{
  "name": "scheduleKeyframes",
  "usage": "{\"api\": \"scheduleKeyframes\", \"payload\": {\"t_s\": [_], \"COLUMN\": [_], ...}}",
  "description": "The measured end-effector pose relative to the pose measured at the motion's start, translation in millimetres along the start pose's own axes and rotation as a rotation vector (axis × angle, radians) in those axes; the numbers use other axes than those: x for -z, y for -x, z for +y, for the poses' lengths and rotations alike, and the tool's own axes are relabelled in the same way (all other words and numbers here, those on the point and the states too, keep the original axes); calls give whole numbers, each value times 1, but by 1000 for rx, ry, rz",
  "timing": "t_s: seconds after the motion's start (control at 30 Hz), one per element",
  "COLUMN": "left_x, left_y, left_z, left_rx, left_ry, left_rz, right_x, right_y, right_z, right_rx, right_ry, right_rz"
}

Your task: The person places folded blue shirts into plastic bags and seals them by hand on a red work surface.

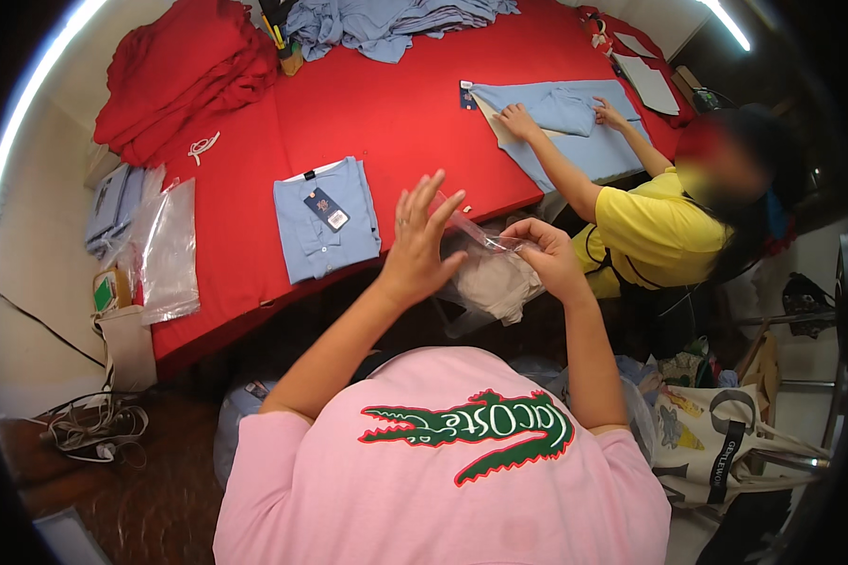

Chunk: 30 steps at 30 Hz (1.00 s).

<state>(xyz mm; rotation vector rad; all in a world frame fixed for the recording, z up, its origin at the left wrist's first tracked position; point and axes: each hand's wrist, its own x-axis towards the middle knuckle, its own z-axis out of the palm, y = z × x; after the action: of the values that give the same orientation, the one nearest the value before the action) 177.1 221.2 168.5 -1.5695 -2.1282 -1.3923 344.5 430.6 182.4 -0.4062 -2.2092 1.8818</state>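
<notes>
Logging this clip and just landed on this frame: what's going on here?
The person wearing the camera holds a clear plastic bag with a beige folded garment inside, above the near edge of a red table. The right hand pinches the bag's top edge; the left hand is spread open against it. A folded light blue shirt with a tag lies on the table in front. Across the corner, a co-worker in a yellow top presses both hands on another light blue shirt.
</notes>
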Motion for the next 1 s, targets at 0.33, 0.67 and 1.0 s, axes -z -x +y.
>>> {"api": "scheduleKeyframes", "payload": {"t_s": [0.33,0.67,1.0], "left_x": [53,79,96], "left_y": [0,137,208], "left_z": [-47,-135,-188], "left_rx": [625,958,1025], "left_ry": [1133,913,157], "left_rz": [-375,-865,-168], "right_x": [-11,-95,-175], "right_y": [-24,-63,-153], "right_z": [4,48,137], "right_rx": [71,-211,-201], "right_ry": [-468,-346,179], "right_rz": [-21,-361,-208]}}
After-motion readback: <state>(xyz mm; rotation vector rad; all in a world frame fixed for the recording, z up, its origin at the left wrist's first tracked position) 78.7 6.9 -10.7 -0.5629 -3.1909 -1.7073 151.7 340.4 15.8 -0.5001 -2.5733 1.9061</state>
